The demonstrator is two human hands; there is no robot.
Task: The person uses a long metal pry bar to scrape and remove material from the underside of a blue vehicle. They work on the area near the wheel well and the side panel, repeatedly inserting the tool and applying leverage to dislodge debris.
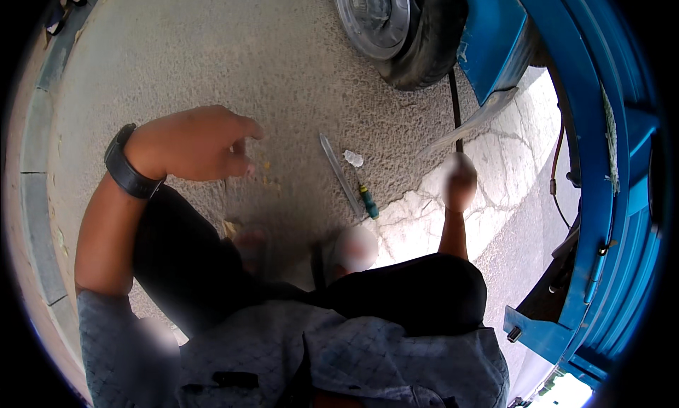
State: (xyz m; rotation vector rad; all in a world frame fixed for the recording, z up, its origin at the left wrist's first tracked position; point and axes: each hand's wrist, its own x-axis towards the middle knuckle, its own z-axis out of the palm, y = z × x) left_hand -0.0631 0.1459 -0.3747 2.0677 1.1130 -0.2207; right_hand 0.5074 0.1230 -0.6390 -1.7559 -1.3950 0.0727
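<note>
My left hand [205,143], with a black watch [131,164] on its wrist, hovers over the rough ground. Its fingers are loosely bent and apart, with nothing between them. On the right, my right hand [460,185] is blurred, but it appears closed around the lower end of a thin black rod [455,107]. The rod runs up beside a tyre [433,36]; its far end is hidden. Between my hands lie a long, flat metal bar [339,174] and a screwdriver with a green handle [368,203]. A crumpled whitish scrap [353,158] is near the screwdriver's tip.
A blue vehicle body [601,125] curves along the right side, with a blue panel [491,36] next to the wheel rim [382,15]. A thin cable [555,160] hangs under it. Cracked pale paving [506,153] borders the rough ground. A kerb [37,139] edges the left.
</note>
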